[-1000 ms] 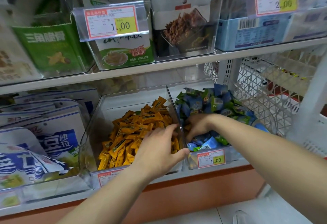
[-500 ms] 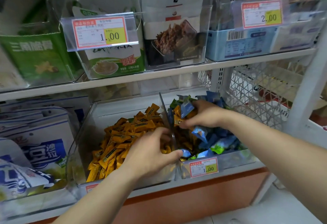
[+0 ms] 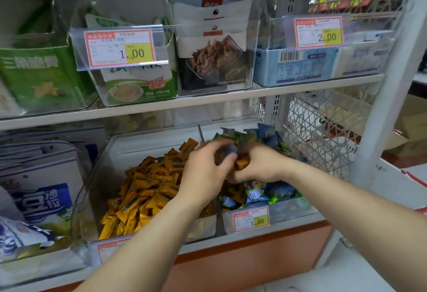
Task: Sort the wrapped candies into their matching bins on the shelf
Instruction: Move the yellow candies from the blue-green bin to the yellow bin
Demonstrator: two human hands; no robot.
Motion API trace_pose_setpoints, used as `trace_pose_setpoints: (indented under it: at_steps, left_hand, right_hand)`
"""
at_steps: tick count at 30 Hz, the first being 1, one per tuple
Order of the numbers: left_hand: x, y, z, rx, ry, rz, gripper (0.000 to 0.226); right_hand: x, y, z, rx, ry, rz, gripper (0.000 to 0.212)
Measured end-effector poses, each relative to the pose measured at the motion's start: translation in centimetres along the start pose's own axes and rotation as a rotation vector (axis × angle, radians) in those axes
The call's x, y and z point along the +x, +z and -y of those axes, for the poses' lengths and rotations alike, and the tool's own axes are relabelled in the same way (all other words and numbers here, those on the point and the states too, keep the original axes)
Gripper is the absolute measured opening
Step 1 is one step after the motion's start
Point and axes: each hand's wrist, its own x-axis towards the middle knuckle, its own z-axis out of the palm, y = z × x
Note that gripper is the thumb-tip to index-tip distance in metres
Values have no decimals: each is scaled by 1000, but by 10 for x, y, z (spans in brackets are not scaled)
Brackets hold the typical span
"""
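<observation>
Orange candies (image 3: pixel 242 164), crinkly rectangular wrappers, sit clamped in right hand (image 3: pixel 261 167) above 1.00 price tag (image 3: pixel 251 219); left hand (image 3: pixel 205 174) blurred, grip unclear.

White metal shelf unit (image 3: pixel 208 104) filled the view, two tiers showing. Thick white post (image 3: pixel 395 84) stood at right, slanted in the wide-angle view. White wire mesh panel (image 3: pixel 323 134) sat just left of the post at the lower tier. Orange kick panel (image 3: pixel 254 252) ran under the bottom tier, pale floor (image 3: pixel 335 280) below it. Upper tier held a green carton (image 3: pixel 39 77), a blue box (image 3: pixel 298 65), and price tags reading 1.00 (image 3: pixel 120 48) and 2.00 (image 3: pixel 318 33). Lighting was flat and even.
</observation>
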Motion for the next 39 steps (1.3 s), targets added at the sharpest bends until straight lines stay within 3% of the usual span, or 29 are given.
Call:
trace_pose_setpoints:
  at_steps: [4, 6, 11, 13, 16, 19, 21, 25, 31, 36, 39]
  left_hand:
    - [11, -6, 4, 6, -93, -246, 12]
    - [14, -11, 10, 20, -152, -306, 11]
    - [15, -5, 14, 120, -171, -2, 29]
    - [13, 1, 8, 177, -114, 10, 38]
    - [16, 7, 0, 83, -71, -43, 46]
    - [18, 12, -8, -169, -131, 63, 78]
    - [17, 15, -11, -199, -95, 140, 95]
    - [17, 17, -14, -183, -36, 137, 78]
    - [20, 19, -16, -264, -59, 131, 54]
    - [23, 16, -16, -441, -170, 128, 53]
    - [23, 15, -15, -513, -223, 102, 56]
  right_hand:
    - [-4, -8, -8, -73, 53, -104, 62]
    - [-5, -14, -14, -25, 94, -172, 55]
    - [-3, -29, -21, 198, 121, -384, 30]
    - [-2, -34, -17, 270, 103, -412, 23]
    - [-2, -36, -13, 406, 65, -392, 19]
    - [-3, -31, -6, 539, 43, -327, 15]
    - [-2, -25, -2, 618, 59, -276, 17]
    - [2, -15, 2, 750, 66, -224, 26]
    - [6, -7, 0, 995, 53, -116, 8]
    - [6, -9, 3, 1260, 51, -8, 41]
    - [5, -8, 5, 1271, 64, -35, 43]
